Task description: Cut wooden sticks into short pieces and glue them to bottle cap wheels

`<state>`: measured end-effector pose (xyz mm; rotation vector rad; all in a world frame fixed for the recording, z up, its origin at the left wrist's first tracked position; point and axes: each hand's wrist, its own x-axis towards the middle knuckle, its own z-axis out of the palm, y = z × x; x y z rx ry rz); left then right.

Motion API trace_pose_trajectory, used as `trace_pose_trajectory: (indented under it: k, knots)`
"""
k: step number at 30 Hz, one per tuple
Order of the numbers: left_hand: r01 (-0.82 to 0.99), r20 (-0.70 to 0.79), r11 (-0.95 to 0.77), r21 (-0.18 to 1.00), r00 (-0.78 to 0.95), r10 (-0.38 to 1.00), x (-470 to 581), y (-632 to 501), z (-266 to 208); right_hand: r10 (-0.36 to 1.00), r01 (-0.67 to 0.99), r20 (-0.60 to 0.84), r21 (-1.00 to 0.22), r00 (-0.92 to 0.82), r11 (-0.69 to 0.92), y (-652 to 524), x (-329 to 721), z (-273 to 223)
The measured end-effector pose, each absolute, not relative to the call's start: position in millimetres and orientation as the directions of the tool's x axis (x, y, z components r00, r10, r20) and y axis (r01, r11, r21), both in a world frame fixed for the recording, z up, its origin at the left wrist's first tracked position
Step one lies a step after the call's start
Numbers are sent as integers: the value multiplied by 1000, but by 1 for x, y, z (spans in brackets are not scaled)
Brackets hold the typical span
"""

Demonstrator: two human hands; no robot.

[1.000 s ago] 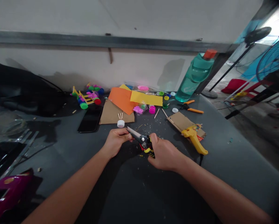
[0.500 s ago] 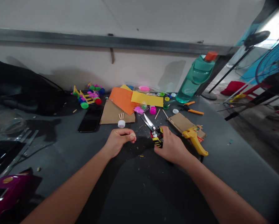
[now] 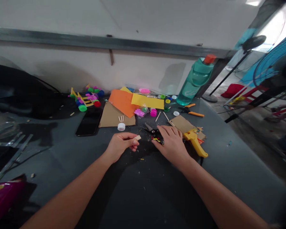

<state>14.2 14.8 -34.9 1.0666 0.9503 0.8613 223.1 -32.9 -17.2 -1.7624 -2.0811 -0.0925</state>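
Note:
My left hand [image 3: 120,144] pinches a short piece of wooden stick [image 3: 137,138] between thumb and fingers, just above the dark table [image 3: 143,190]. To its right, my right hand [image 3: 171,143] rests palm down on the scissors [image 3: 152,132], which lie flat on the table with their blades pointing up-left and their black-and-yellow handles under my fingers. A yellow glue gun [image 3: 195,142] lies right of that hand, on a cardboard piece [image 3: 182,123].
Farther back lie a black phone [image 3: 89,122], brown cardboard [image 3: 113,117], orange paper [image 3: 122,101], yellow paper [image 3: 147,101], coloured bottle caps, a white cap [image 3: 121,126], a toy built of sticks and caps [image 3: 85,98], orange pliers [image 3: 193,111] and a teal bottle [image 3: 195,81]. A magenta object [image 3: 2,194] is at bottom left.
My right hand swung the scissors away from the stick to the right and laid them flat on the table. My left hand still holds the short stick piece.

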Motion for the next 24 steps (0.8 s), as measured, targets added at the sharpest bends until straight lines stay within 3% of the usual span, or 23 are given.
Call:
trace_pose_trajectory:
  k: [5,11,15,24]
  knots:
    - [-84,-191,250,965,429,883,19,8,-33,882,736,417,-523,-220,430,-43,209,-12]
    - [-98,-220,317,943,527,821,24,2,-33,911,525,373,-747,-179,409,-46,201,-16]
    - [-128,-212,347,929,584,784,28,-5,-31,906,455,399,-787,-139,417,-49,199,-11]
    - [-176,-168,328,928,587,792,33,-11,-27,847,466,497,-714,-188,523,-51,200,-4]
